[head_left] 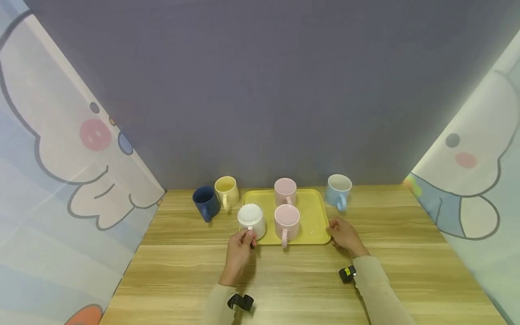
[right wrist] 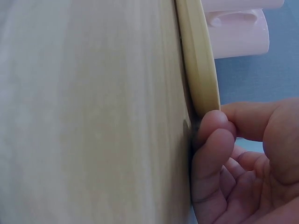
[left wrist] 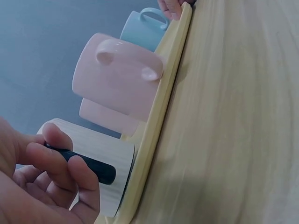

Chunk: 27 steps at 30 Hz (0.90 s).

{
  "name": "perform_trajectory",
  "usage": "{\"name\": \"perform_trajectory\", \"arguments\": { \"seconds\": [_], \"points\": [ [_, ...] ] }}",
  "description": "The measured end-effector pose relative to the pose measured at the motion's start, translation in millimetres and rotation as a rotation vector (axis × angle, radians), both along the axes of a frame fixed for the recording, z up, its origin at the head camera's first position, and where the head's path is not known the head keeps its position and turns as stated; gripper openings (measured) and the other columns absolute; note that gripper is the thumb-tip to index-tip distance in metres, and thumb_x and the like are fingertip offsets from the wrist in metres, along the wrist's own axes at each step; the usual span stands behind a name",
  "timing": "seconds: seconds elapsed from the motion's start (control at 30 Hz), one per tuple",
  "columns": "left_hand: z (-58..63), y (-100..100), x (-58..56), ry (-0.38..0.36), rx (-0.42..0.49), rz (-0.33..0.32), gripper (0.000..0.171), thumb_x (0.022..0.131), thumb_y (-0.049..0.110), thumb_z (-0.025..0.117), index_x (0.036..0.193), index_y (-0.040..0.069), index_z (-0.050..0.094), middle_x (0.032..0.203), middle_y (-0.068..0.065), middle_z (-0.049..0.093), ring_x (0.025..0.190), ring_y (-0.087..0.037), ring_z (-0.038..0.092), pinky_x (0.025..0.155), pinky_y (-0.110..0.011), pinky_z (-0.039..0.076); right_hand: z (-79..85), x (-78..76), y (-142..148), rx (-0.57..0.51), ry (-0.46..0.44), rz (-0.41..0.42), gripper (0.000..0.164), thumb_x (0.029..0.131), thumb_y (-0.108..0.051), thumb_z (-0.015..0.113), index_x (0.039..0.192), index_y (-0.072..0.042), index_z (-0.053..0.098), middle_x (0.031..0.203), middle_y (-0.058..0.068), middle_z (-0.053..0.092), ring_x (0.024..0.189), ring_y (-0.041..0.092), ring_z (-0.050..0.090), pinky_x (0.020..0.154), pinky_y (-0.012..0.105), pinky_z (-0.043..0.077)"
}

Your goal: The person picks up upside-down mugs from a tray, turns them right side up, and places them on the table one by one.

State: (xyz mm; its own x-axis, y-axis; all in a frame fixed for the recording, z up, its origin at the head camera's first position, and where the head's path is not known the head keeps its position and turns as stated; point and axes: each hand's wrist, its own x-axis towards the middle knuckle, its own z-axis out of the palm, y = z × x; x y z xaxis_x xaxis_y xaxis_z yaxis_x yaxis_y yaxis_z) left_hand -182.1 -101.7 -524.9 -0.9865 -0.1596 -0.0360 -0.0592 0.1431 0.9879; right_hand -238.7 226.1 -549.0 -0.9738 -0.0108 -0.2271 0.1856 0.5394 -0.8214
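My left hand (head_left: 239, 250) grips the dark handle (left wrist: 100, 171) of a white mug (head_left: 251, 219) at the front left of the yellow tray (head_left: 314, 216). In the left wrist view the mug's wall is close against the tray surface, and the fingers curl round the handle. Beside it on the tray stands a pink mug (head_left: 287, 221), its handle facing the front. Another pink mug (head_left: 285, 190) is behind that one. My right hand (head_left: 345, 234) pinches the tray's front right corner, thumb and fingertips at the rim in the right wrist view.
Left of the tray stand a dark blue mug (head_left: 206, 201) and a yellow mug (head_left: 227, 192). A light blue mug (head_left: 339, 192) stands to its right. A grey wall (head_left: 260, 90) rises behind the wooden table (head_left: 292, 280), and printed cloths (head_left: 73, 149) hang at both sides.
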Motion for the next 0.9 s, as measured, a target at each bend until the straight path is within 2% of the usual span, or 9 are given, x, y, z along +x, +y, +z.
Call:
{"name": "perform_trajectory", "arguments": {
  "seconds": [0.1,0.2,0.33,0.43,0.6,0.7,0.9],
  "points": [
    [2.6,-1,-2.3,0.010,-0.003,-0.002,0.028,0.099,0.019,0.052,0.088,-0.004,0.064,0.073,-0.018,0.060,0.055,-0.009,0.044,0.052,-0.020,0.038,0.2,-0.5,-1,0.000,0.000,0.000,0.015,0.093,-0.013,0.053,0.102,-0.001,0.052,0.065,0.002,0.051,0.050,0.012,0.052,0.044,0.022,0.043],
    [22.9,-1,1.5,0.008,-0.021,-0.012,0.027,0.099,0.016,0.051,0.089,-0.006,0.064,0.072,-0.018,0.059,0.060,-0.017,0.049,0.056,-0.019,0.039,-0.4,-0.5,-2,-0.006,-0.003,0.000,0.015,0.093,-0.012,0.052,0.102,0.000,0.052,0.065,0.003,0.051,0.050,0.012,0.052,0.045,0.022,0.043],
    [50.8,-1,5.8,0.012,-0.038,-0.029,0.027,0.099,0.011,0.050,0.092,-0.012,0.062,0.075,-0.024,0.058,0.062,-0.017,0.049,0.056,-0.019,0.039,-1.5,0.5,-2,-0.003,0.001,0.010,0.014,0.093,-0.011,0.052,0.102,0.000,0.051,0.065,0.002,0.051,0.050,0.012,0.052,0.045,0.022,0.042],
    [55.3,-3,1.2,0.035,-0.035,-0.043,0.027,0.100,0.010,0.049,0.092,-0.013,0.061,0.078,-0.028,0.058,0.059,-0.012,0.047,0.053,-0.018,0.039,-1.6,1.1,-3,-0.003,0.002,0.011,0.014,0.093,-0.011,0.052,0.102,0.000,0.051,0.064,0.002,0.051,0.050,0.012,0.052,0.045,0.022,0.042],
    [65.9,-5,-7.7,0.061,-0.046,-0.048,0.027,0.100,0.011,0.049,0.091,-0.011,0.061,0.076,-0.023,0.057,0.063,-0.019,0.049,0.054,-0.018,0.039,-0.8,1.6,-2,0.000,-0.004,0.006,0.014,0.094,-0.011,0.052,0.102,-0.001,0.051,0.064,0.002,0.051,0.049,0.011,0.051,0.045,0.022,0.042],
    [72.0,-6,-13.2,0.084,-0.066,-0.041,0.028,0.100,0.012,0.048,0.091,-0.011,0.061,0.075,-0.021,0.057,0.063,-0.019,0.048,0.053,-0.019,0.039,0.2,2.3,-3,-0.005,-0.004,-0.001,0.013,0.094,-0.011,0.052,0.101,-0.001,0.051,0.064,0.002,0.051,0.049,0.012,0.050,0.045,0.022,0.042],
    [61.1,-8,-34.9,0.139,-0.066,-0.027,0.032,0.101,0.019,0.049,0.089,-0.008,0.061,0.071,-0.014,0.056,0.054,-0.008,0.040,0.049,-0.020,0.034,1.8,3.3,-4,-0.011,0.000,-0.009,0.012,0.093,-0.011,0.052,0.099,-0.001,0.051,0.063,0.002,0.050,0.049,0.012,0.051,0.045,0.022,0.042]
  ]
}}
